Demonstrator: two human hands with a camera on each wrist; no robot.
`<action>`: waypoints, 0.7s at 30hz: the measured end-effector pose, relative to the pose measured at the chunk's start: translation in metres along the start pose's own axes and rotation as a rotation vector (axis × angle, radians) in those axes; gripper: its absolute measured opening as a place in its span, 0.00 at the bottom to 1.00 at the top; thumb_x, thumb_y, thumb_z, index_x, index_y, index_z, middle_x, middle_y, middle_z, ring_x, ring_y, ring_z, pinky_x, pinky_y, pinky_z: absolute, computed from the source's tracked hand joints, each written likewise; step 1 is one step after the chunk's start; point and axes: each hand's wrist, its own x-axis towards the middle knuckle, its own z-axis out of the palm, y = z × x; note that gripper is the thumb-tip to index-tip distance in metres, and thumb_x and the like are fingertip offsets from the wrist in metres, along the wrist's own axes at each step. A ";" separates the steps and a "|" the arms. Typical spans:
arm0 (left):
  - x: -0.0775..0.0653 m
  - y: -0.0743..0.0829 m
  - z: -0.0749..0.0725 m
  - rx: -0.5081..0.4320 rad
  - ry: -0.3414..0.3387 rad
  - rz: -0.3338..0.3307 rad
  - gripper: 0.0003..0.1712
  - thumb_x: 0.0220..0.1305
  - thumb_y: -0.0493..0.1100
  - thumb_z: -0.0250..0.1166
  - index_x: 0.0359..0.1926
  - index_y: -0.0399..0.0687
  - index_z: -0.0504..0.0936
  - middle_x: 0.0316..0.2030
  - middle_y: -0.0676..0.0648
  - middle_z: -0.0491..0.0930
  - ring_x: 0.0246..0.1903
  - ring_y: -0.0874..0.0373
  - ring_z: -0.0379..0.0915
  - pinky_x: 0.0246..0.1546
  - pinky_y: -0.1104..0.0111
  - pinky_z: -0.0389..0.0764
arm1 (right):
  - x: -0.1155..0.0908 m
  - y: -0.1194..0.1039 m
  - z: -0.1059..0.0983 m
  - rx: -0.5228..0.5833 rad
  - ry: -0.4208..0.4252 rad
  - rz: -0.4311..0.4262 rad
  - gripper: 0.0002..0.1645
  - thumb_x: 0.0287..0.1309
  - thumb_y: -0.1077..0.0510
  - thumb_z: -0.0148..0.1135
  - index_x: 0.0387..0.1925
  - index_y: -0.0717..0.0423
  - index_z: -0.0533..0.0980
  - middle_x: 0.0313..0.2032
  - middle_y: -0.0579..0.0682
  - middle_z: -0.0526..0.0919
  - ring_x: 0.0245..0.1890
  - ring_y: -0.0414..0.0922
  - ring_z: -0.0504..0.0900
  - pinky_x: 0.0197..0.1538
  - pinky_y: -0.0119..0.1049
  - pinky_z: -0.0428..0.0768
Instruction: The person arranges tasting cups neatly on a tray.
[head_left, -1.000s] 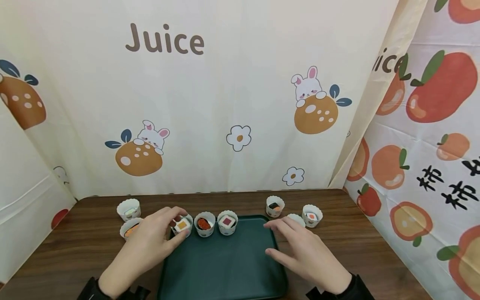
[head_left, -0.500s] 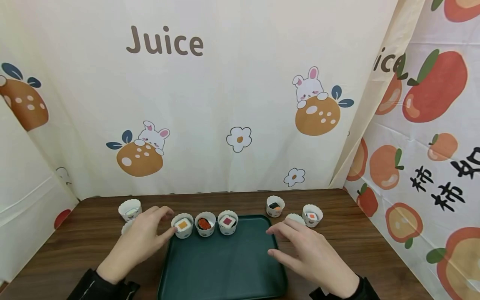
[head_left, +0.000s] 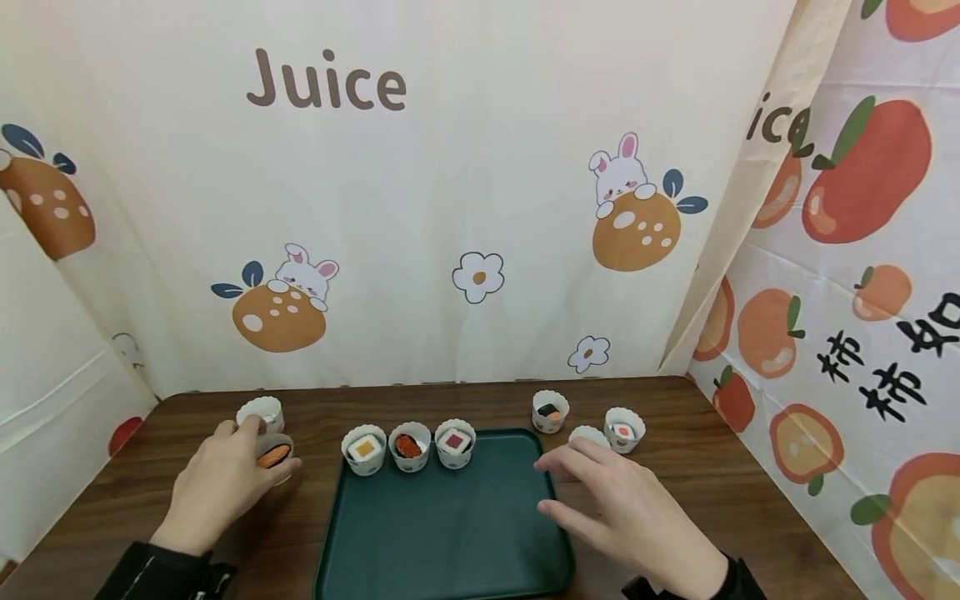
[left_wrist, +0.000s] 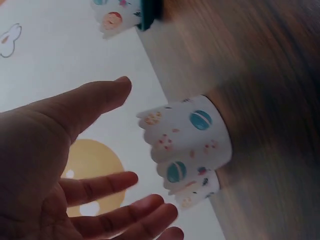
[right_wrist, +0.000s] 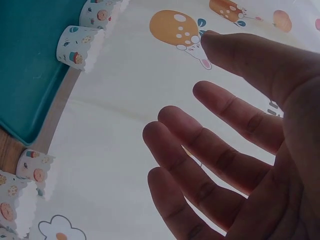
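Note:
My left hand (head_left: 213, 483) is at the table's left side, thumb and fingers spread around a white paper cup (left_wrist: 187, 142) that holds an orange-topped sushi piece (head_left: 274, 455). In the left wrist view the fingers and thumb stand apart, with the cup just beyond their tips. Over the right edge of the dark green tray (head_left: 450, 533) hovers my right hand (head_left: 622, 508), its fingers loosely extended and nothing in them. Lined up along the tray's far left edge are cups with a yellow-centred piece (head_left: 364, 449), a red-topped piece (head_left: 408, 447) and a dark-red-centred piece (head_left: 454, 442).
Another paper cup (head_left: 262, 412) stands behind the left hand. Beyond the tray's right corner are a cup with a black-and-orange piece (head_left: 551, 413), a cup with a white-and-orange piece (head_left: 623, 432) and a partly hidden cup (head_left: 590, 437). A printed curtain (head_left: 405, 183) backs the wooden table.
My left hand has moved away from the yellow-centred piece's cup on the tray, leftward to the cup with the orange-topped piece. The right hand has stayed nearly still.

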 end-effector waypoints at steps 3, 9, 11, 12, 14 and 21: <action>-0.001 -0.005 0.001 0.011 -0.006 -0.017 0.48 0.55 0.60 0.82 0.54 0.21 0.74 0.32 0.31 0.76 0.27 0.46 0.76 0.23 0.52 0.79 | 0.000 0.002 0.000 0.005 -0.004 0.000 0.21 0.59 0.46 0.81 0.52 0.34 0.82 0.44 0.27 0.81 0.44 0.27 0.85 0.44 0.27 0.85; 0.004 -0.011 0.005 -0.018 -0.139 -0.125 0.50 0.58 0.63 0.79 0.50 0.17 0.73 0.31 0.33 0.80 0.27 0.46 0.76 0.26 0.51 0.81 | -0.001 0.005 0.000 -0.003 0.012 -0.007 0.22 0.57 0.48 0.82 0.51 0.35 0.82 0.44 0.27 0.82 0.45 0.28 0.86 0.46 0.27 0.85; 0.006 -0.011 0.007 -0.036 -0.178 -0.161 0.51 0.59 0.65 0.78 0.52 0.17 0.73 0.33 0.32 0.81 0.29 0.46 0.77 0.27 0.51 0.81 | -0.001 0.005 -0.001 -0.009 0.016 -0.010 0.22 0.57 0.48 0.83 0.51 0.35 0.82 0.45 0.27 0.82 0.45 0.28 0.86 0.46 0.26 0.85; 0.007 -0.011 0.008 -0.044 -0.191 -0.173 0.50 0.60 0.65 0.77 0.53 0.17 0.74 0.34 0.31 0.82 0.29 0.46 0.78 0.27 0.51 0.81 | -0.002 0.005 -0.001 -0.011 0.019 -0.011 0.23 0.56 0.48 0.83 0.51 0.35 0.82 0.45 0.27 0.82 0.45 0.28 0.86 0.46 0.26 0.85; 0.007 -0.012 0.011 -0.056 -0.206 -0.187 0.51 0.61 0.65 0.76 0.55 0.18 0.74 0.37 0.29 0.83 0.30 0.45 0.79 0.28 0.50 0.82 | -0.002 0.006 -0.001 -0.014 0.019 -0.008 0.23 0.56 0.49 0.83 0.51 0.35 0.82 0.45 0.27 0.82 0.45 0.29 0.87 0.46 0.26 0.85; 0.008 -0.014 0.016 -0.064 -0.192 -0.187 0.47 0.63 0.62 0.73 0.55 0.19 0.73 0.35 0.31 0.82 0.30 0.45 0.77 0.28 0.50 0.81 | -0.003 0.006 -0.003 0.003 -0.015 0.030 0.21 0.60 0.48 0.80 0.52 0.34 0.82 0.46 0.27 0.82 0.46 0.29 0.86 0.45 0.30 0.87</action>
